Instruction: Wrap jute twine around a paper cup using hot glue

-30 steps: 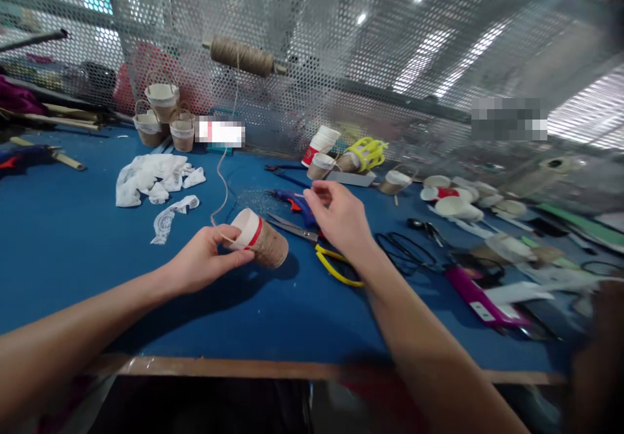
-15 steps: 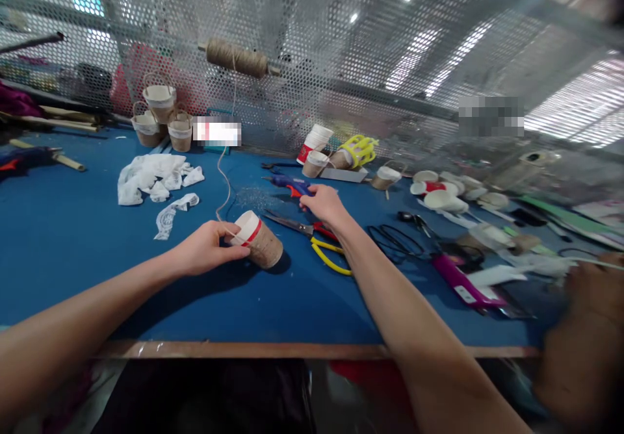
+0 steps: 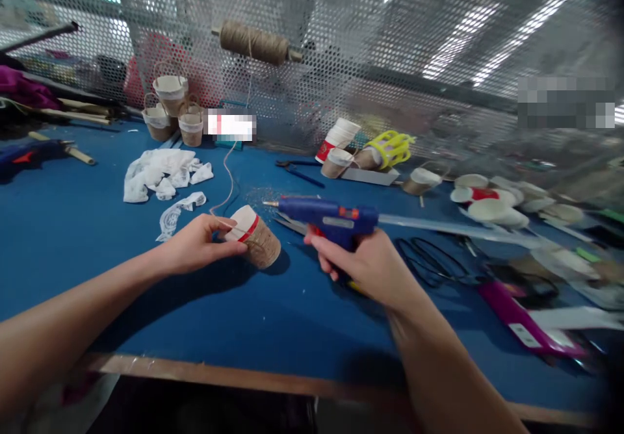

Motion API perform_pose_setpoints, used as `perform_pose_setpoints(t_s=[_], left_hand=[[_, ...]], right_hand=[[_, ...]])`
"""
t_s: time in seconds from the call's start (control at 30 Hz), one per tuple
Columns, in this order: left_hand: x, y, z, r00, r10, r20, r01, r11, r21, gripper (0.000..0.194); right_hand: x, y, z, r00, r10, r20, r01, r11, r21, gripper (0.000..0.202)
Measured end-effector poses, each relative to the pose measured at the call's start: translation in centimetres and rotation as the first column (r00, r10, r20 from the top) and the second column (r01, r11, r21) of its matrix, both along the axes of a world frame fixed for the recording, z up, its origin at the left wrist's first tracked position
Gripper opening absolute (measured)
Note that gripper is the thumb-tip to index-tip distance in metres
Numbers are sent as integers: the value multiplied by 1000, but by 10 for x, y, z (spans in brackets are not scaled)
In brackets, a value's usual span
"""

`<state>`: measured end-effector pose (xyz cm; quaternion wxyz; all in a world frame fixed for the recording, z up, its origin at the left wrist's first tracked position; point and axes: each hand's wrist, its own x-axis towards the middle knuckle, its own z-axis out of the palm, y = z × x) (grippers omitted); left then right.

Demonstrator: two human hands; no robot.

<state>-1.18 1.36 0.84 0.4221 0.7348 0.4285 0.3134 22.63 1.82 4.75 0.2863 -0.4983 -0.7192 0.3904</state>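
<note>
My left hand (image 3: 207,244) is closed on the rim of a paper cup (image 3: 264,244), tilted with its mouth toward the hand. The cup is wrapped in brown material, with a red band and white edge near the rim. Twine (image 3: 229,187) runs from this hand up to a spool (image 3: 254,43). In my right hand (image 3: 363,262) is a blue glue gun (image 3: 324,216), its nozzle pointing left above the table and apart from the cup. A clear glue stick (image 3: 439,224) sticks out of its back. Scissors (image 3: 291,224) lie partly hidden beneath the gun.
White lace (image 3: 158,173) lies left of the cup. Small handled buckets (image 3: 170,96) are stacked behind it. Pliers (image 3: 299,169), stacked paper cups (image 3: 341,136) and a yellow plastic cage (image 3: 392,148) are at the back. A purple tool (image 3: 529,317) and black cable (image 3: 429,258) lie right.
My right hand has lifted the glue gun off the table and brought it nearer, now gripping its handle. My left hand still holds the cup in about the same place. The view has shifted slightly.
</note>
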Motion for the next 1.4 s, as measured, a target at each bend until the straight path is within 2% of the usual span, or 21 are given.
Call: perform_pose_setpoints(t_s=[0.07, 0.13, 0.23, 0.33, 0.4, 0.43, 0.47, 0.57, 0.73, 0.9, 0.97, 1.17, 1.27, 1.4], left_hand=[[-1, 1, 0, 1000, -16, 10, 16, 999, -42, 20], [-1, 2, -1, 999, -18, 31, 20, 997, -69, 21], [1, 1, -1, 998, -15, 66, 21, 995, -95, 23], [3, 0, -2, 998, -8, 63, 14, 994, -104, 24], [3, 0, -3, 998, -3, 65, 9, 996, -85, 23], [3, 0, -4, 997, -3, 72, 8, 998, -68, 23], [3, 1, -4, 997, -7, 80, 11, 999, -50, 22], [3, 0, -5, 994, -36, 103, 37, 999, -8, 20], [4, -2, -3, 993, -43, 106, 42, 999, 16, 22], [5, -2, -1, 996, -40, 75, 38, 999, 27, 20], [5, -2, 0, 998, -33, 57, 32, 999, 21, 20], [5, -4, 0, 998, -30, 50, 30, 1000, 5, 22], [5, -4, 1, 999, -28, 43, 27, 1000, 10, 21], [4, -4, 1, 998, -44, 40, 43, 999, 15, 22]], right_hand=[[-1, -9, -4, 996, -27, 88, 23, 999, 45, 21], [0, -15, -9, 979, -32, 201, -10, 978, 208, 18], [2, -19, -16, 942, -20, 334, -130, 897, 422, 15], [5, -21, -17, 906, 11, 424, -260, 805, 533, 22], [4, -23, -15, 868, -9, 496, -343, 711, 613, 26], [3, -24, -13, 855, -32, 517, -360, 681, 637, 25], [0, -25, -11, 851, -57, 521, -351, 676, 648, 24], [-6, -30, -7, 864, -96, 494, -284, 718, 636, 19], [-10, -32, -5, 891, -82, 448, -219, 784, 580, 17], [-10, -31, -3, 914, -10, 405, -202, 855, 478, 16], [-10, -31, -4, 920, 17, 391, -208, 867, 452, 15], [-7, -32, -12, 941, -11, 339, -148, 885, 441, 12], [-6, -31, -10, 937, 44, 346, -198, 885, 422, 15], [-7, -30, -5, 935, 6, 354, -167, 889, 426, 15]])
